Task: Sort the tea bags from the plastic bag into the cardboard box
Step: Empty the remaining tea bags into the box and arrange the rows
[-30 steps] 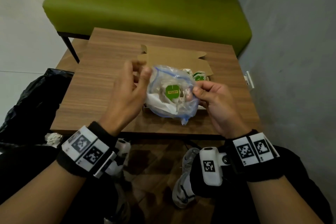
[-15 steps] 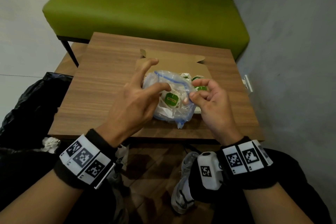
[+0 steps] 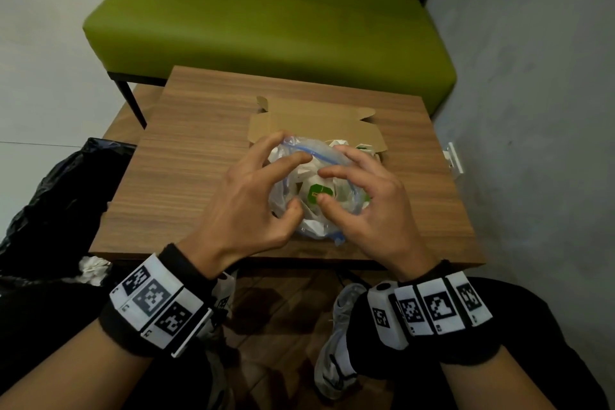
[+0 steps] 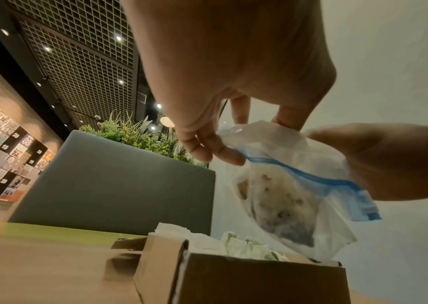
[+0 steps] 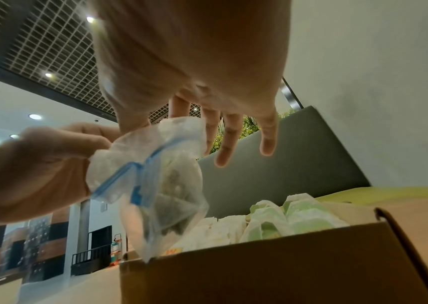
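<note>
A clear plastic bag (image 3: 312, 226) with a blue zip rim hangs over the open cardboard box (image 3: 312, 123) on the wooden table. A tea bag with a green label (image 3: 316, 191) shows through its mouth. My left hand (image 3: 266, 186) pinches the bag's (image 4: 285, 195) rim on the left side. My right hand (image 3: 359, 193) holds the bag (image 5: 160, 174) on the right between thumb and index finger, with the other fingers (image 5: 223, 148) spread straight. Several white and green tea bags (image 5: 298, 214) lie in the box (image 5: 259, 267), whose near part the hands hide in the head view.
The wooden table (image 3: 199, 176) stands in front of a green bench (image 3: 266, 27). A grey wall (image 3: 532, 110) runs along the right. A black bin bag (image 3: 50, 203) sits on the floor at the left. My shoes (image 3: 336, 343) are under the table's near edge.
Both hands have carried the bag forward and down over the box. The right hand's tight pinch at the rim has loosened, and its fingers now spread across the bag's mouth.
</note>
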The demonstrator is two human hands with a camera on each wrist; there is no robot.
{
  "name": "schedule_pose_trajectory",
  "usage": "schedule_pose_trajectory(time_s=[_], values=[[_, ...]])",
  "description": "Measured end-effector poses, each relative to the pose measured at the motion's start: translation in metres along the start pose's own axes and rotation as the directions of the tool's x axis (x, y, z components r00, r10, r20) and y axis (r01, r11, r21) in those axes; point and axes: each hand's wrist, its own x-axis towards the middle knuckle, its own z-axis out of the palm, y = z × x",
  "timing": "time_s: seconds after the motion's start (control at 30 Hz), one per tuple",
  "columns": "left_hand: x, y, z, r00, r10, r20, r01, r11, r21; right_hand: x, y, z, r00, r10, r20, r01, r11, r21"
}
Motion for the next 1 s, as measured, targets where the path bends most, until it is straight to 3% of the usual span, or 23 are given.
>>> schedule_pose_trajectory(time_s=[0.37,0.63,0.83,0.93,1.0], values=[[-0.001,0.004,0.0,1.0,0.027,-0.009,-0.027,0.999,-0.034,0.002,-0.003,0.002,0.998,0.065,-0.001,-0.065,0.995,-0.079],[-0.001,0.0,-0.001,1.0,0.022,-0.019,-0.023,0.998,-0.051,0.001,0.003,0.004,0.992,0.063,0.105,-0.055,0.996,-0.073],[-0.002,-0.003,-0.002,1.0,-0.005,-0.027,0.004,0.999,-0.048,0.004,-0.012,-0.013,0.995,0.032,-0.092,-0.02,0.991,0.131],[-0.001,-0.009,-0.008,0.997,-0.033,-0.068,0.029,0.997,-0.065,0.01,-0.021,-0.033,0.965,0.133,-0.225,-0.048,0.937,0.346],[0.0,-0.016,-0.014,0.991,-0.064,-0.116,0.056,0.996,-0.07,0.016,-0.02,-0.047,0.937,0.19,-0.292,-0.06,0.914,0.401]])
